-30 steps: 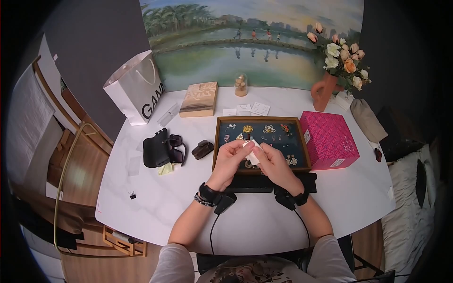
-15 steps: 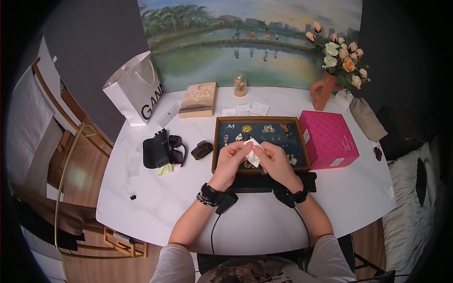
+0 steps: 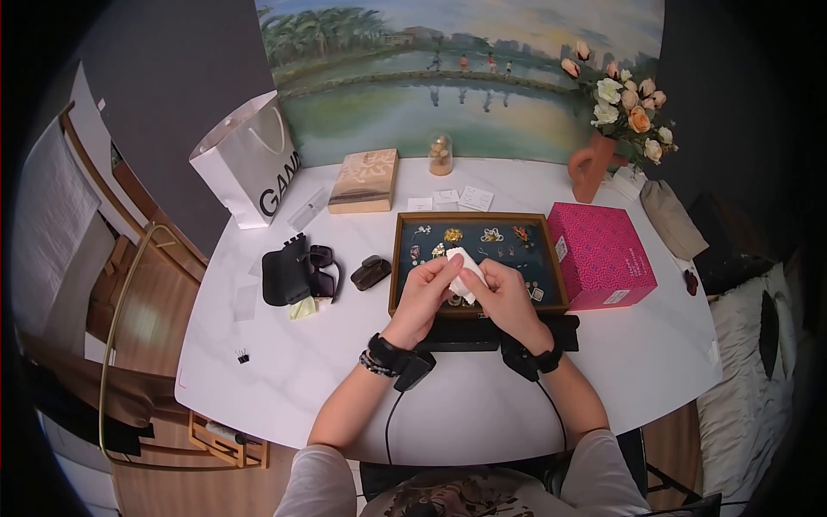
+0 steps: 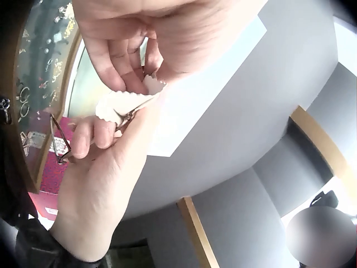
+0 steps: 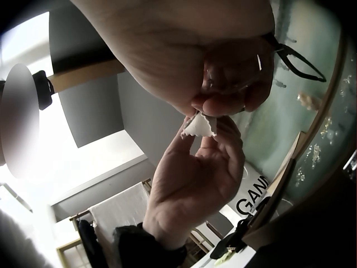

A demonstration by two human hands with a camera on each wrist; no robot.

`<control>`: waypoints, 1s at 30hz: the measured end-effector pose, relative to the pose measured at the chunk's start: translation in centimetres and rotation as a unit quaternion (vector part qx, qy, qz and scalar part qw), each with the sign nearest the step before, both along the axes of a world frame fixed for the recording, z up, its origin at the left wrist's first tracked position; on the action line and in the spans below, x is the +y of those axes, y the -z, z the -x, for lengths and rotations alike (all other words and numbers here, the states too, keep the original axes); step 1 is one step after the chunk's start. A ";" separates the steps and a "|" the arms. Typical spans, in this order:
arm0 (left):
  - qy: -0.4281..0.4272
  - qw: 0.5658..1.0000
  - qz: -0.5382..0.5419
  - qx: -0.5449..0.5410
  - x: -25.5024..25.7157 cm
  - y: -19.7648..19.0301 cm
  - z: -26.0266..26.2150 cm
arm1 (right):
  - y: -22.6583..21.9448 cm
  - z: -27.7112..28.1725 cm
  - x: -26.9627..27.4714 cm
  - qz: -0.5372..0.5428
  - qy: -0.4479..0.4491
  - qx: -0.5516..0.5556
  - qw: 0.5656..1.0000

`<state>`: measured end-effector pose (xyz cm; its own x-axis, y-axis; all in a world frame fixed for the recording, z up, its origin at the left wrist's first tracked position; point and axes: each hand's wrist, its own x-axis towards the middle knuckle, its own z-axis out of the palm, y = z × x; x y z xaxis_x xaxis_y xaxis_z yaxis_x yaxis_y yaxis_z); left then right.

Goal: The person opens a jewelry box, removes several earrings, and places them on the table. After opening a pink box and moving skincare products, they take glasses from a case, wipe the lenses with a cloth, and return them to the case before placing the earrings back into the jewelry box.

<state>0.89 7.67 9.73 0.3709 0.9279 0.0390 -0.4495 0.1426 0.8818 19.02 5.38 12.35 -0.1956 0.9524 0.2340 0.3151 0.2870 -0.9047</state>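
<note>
Both hands meet over the framed jewelry tray (image 3: 395, 258), working a small white cloth (image 3: 466, 269) with a zigzag edge. My left hand (image 3: 418, 297) pinches the cloth between thumb and fingers. From the other side my right hand (image 3: 512, 302) grips it too, thumb pressed on top. A thin, dark, angular metal loop (image 5: 310, 77) sticks out from the right hand's curled fingers in the right wrist view. Some dark metal shows inside the cloth fold (image 4: 124, 105) in the left wrist view. Earrings and other small jewelry pieces lie in rows below.
A pink patterned box (image 3: 599, 254) stands right of the tray. To the left are a small brown case (image 3: 370, 272), sunglasses (image 3: 322, 280) and a black case (image 3: 284, 274). Behind stand a wooden-looking box (image 3: 363, 181), glass dome (image 3: 440, 155), paper bag (image 3: 245, 159) and flower vase (image 3: 589, 172).
The fingers have shifted slightly on the cloth, and its folds have changed, with more white showing above the thumbs. Both arms stay nearly in place over the tray.
</note>
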 end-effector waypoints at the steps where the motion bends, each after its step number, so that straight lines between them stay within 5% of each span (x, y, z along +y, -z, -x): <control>1: 0.000 1.000 0.000 0.000 -0.1 -0.1 0.0 | 0.1 0.0 0.0 0.002 0.012 -0.018 1.000; 11: -0.018 0.999 0.014 -0.031 -0.2 -0.3 -0.1 | 1.0 0.8 0.0 -0.090 -0.005 0.053 0.995; 19: -0.012 0.998 0.033 -0.051 -1.2 -2.2 -0.7 | 1.2 -0.5 0.7 -0.050 -0.003 -0.048 0.998; 25: -0.004 1.000 0.004 -0.013 0.1 -0.2 0.4 | 0.6 1.0 -0.5 -0.108 -0.012 0.036 0.993; 30: 0.014 0.999 -0.020 -0.038 0.7 1.0 0.8 | 0.5 0.0 -0.4 -0.053 -0.016 -0.036 0.998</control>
<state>0.04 8.35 8.76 0.3906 0.9147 0.1038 -0.5112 0.1217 0.8508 19.00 4.95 11.89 -0.2462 0.9156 0.3180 0.3673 0.3918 -0.8436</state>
